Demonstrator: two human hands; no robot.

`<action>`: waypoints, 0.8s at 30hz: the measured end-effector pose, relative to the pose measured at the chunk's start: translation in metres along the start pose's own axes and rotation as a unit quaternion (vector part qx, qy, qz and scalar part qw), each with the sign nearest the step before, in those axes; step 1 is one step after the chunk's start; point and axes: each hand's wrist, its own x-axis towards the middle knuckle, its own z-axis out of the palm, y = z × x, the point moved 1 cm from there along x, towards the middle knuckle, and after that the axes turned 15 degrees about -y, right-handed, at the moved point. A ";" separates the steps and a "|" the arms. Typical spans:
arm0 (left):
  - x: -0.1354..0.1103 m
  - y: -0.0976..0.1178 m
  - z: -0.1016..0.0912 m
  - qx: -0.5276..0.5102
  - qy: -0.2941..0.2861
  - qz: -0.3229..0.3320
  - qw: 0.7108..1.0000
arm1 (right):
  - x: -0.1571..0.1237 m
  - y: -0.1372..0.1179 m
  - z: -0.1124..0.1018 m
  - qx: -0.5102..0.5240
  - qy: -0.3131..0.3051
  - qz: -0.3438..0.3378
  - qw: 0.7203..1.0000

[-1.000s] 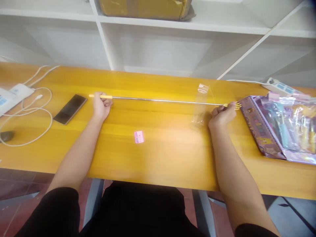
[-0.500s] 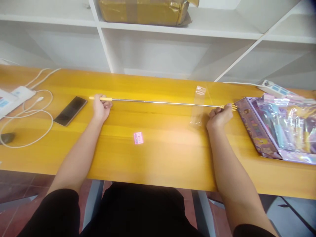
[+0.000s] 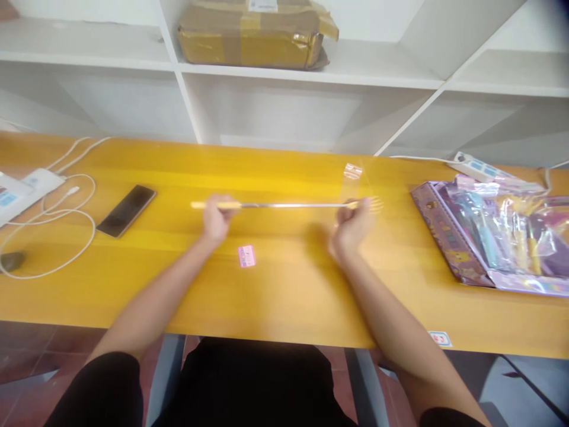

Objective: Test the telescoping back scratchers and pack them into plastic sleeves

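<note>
A telescopic back scratcher (image 3: 293,206) stretches level between my hands, with a yellow handle, a thin metal rod and a yellow clawed head. My left hand (image 3: 216,222) is closed round the handle at the left end. My right hand (image 3: 351,231) grips the other end beside the claw, whose prongs are blurred by motion. A clear plastic sleeve (image 3: 352,171) lies on the table behind my right hand, partly covered by it. Between my forearms is a small pink label (image 3: 246,256) on the wooden table (image 3: 284,308).
To the left lie a dark phone (image 3: 127,211), a white cable (image 3: 82,276) and a power strip (image 3: 33,190). On the right sits a purple display box (image 3: 457,249) of bagged items, with another power strip (image 3: 484,169) behind. A taped carton (image 3: 253,35) rests on the shelf.
My hands have moved closer together, and the back scratcher's metal rod has become shorter between them. The view has tilted up slightly, showing more of the carton.
</note>
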 end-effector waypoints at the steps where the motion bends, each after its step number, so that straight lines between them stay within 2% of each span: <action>1: -0.018 -0.015 0.014 0.025 -0.050 -0.035 0.998 | -0.030 0.002 0.019 0.034 -0.061 -0.010 0.997; 3: -0.048 -0.038 0.030 0.064 -0.142 -0.065 0.986 | -0.081 0.007 0.048 0.079 -0.188 -0.008 0.979; 4: -0.057 -0.043 0.031 0.078 -0.154 -0.055 0.984 | -0.098 0.008 0.058 0.082 -0.238 -0.007 0.968; 6: -0.063 -0.042 0.022 0.134 -0.198 -0.050 0.970 | -0.110 0.010 0.065 0.053 -0.321 0.019 0.945; 8: -0.056 -0.033 0.009 0.195 -0.233 -0.043 0.952 | -0.098 0.011 0.065 0.023 -0.365 0.056 0.929; 10: -0.043 -0.026 0.000 0.216 -0.237 -0.033 0.947 | -0.079 0.011 0.062 0.010 -0.378 0.080 0.922; 13: -0.027 -0.031 -0.003 0.184 -0.206 -0.039 0.960 | -0.063 0.010 0.062 0.006 -0.388 0.085 0.918; 19: -0.017 -0.047 -0.004 0.138 -0.170 -0.079 0.972 | -0.070 0.011 0.062 0.011 -0.407 0.078 0.910; 24: -0.016 -0.047 -0.007 0.147 -0.183 -0.083 0.969 | -0.068 0.011 0.061 0.002 -0.405 0.086 0.910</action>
